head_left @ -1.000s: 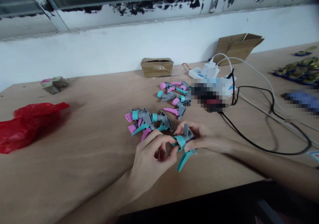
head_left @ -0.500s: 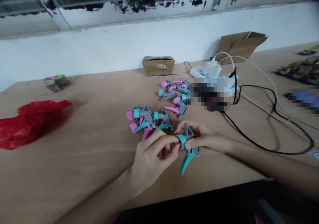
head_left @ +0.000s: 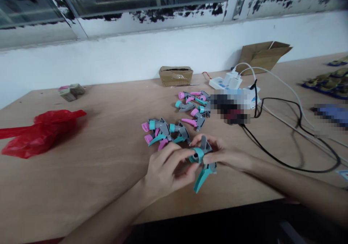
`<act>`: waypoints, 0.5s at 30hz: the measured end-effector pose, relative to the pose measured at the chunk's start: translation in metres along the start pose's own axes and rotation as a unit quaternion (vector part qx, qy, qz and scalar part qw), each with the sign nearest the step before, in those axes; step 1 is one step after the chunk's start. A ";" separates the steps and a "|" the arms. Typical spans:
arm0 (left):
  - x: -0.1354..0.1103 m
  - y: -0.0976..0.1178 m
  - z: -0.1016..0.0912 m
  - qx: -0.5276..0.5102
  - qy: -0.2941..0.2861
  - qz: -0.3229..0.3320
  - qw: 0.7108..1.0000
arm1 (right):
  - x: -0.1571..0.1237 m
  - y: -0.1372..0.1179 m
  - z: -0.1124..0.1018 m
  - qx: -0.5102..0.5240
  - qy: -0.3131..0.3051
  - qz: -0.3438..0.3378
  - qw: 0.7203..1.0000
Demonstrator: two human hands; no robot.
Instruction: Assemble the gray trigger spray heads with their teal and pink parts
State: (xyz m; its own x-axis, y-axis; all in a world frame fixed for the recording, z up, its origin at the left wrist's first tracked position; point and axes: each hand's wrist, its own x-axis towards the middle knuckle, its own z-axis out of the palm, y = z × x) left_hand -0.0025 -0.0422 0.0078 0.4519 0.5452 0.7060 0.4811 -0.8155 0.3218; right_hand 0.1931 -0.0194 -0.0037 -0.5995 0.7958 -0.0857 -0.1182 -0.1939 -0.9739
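A grey and teal trigger spray head (head_left: 204, 159) is held above the table near its front edge, its teal trigger hanging down and its teal collar facing left. My right hand (head_left: 217, 151) is closed around the grey body. With thumb and forefinger, my left hand (head_left: 168, 168) grips the teal collar, whose round opening shows between them. Beyond my hands lies a pile of grey spray heads (head_left: 160, 130) with pink or teal collars and triggers. Another group of spray heads (head_left: 198, 119) lies farther back, some overlapping.
At left lies a red plastic bag (head_left: 46, 131), with a small bundle (head_left: 71, 92) behind it. A small cardboard box (head_left: 176, 76) and an open carton (head_left: 261, 57) stand along the wall. Right of the spray heads are a power strip (head_left: 217, 83), a blurred-out object and looping black cable (head_left: 285, 168).
My left fingers have spread slightly around the collar, so its opening shows more. The right hand keeps its hold. The whole view has shifted slightly down.
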 end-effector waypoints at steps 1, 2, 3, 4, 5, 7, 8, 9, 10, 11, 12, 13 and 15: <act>0.001 -0.001 -0.001 0.001 0.005 -0.002 1.000 | 0.001 0.001 0.002 0.020 0.003 0.000 1.000; 0.002 -0.003 -0.002 0.002 -0.002 -0.003 1.000 | 0.001 0.002 0.003 0.039 0.006 -0.002 0.999; 0.003 -0.004 -0.002 0.003 -0.018 -0.001 1.000 | 0.002 0.004 0.004 0.052 0.009 -0.003 0.999; 0.005 -0.005 -0.002 0.003 -0.036 0.003 0.999 | 0.004 0.006 0.004 0.060 0.010 -0.003 0.998; 0.006 -0.006 -0.001 0.000 -0.052 0.006 0.999 | 0.005 0.008 0.004 0.064 0.009 -0.003 0.998; 0.009 -0.006 -0.001 -0.008 -0.061 0.001 0.998 | 0.008 0.011 0.001 0.055 0.001 -0.013 0.998; 0.011 -0.006 -0.001 -0.007 -0.057 -0.010 0.998 | 0.008 0.012 0.000 0.043 -0.001 -0.027 0.999; 0.013 -0.006 -0.002 -0.001 -0.055 -0.023 0.998 | 0.009 0.011 -0.002 0.026 0.001 -0.044 0.999; 0.015 -0.007 -0.005 0.012 -0.054 -0.037 0.998 | 0.009 0.010 -0.004 0.002 0.007 -0.060 0.998; 0.018 -0.009 -0.009 0.031 -0.049 -0.051 0.997 | 0.009 0.008 -0.007 -0.025 0.017 -0.071 0.997; 0.021 -0.013 -0.014 0.053 -0.042 -0.067 0.995 | 0.009 0.006 -0.009 -0.055 0.033 -0.077 0.995; 0.024 -0.019 -0.019 0.078 -0.026 -0.087 0.993 | 0.008 0.004 -0.011 -0.087 0.050 -0.079 0.992; 0.029 -0.035 -0.031 0.129 0.007 -0.133 0.983 | 0.006 0.001 -0.015 -0.162 0.095 -0.082 0.979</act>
State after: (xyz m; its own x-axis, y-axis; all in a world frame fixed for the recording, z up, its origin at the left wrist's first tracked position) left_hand -0.0296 -0.0041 0.0367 0.2754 0.7282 0.6276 0.7566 -0.5670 0.3258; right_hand 0.2016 -0.0062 -0.0079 -0.4311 0.8996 0.0693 0.0756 0.1125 -0.9908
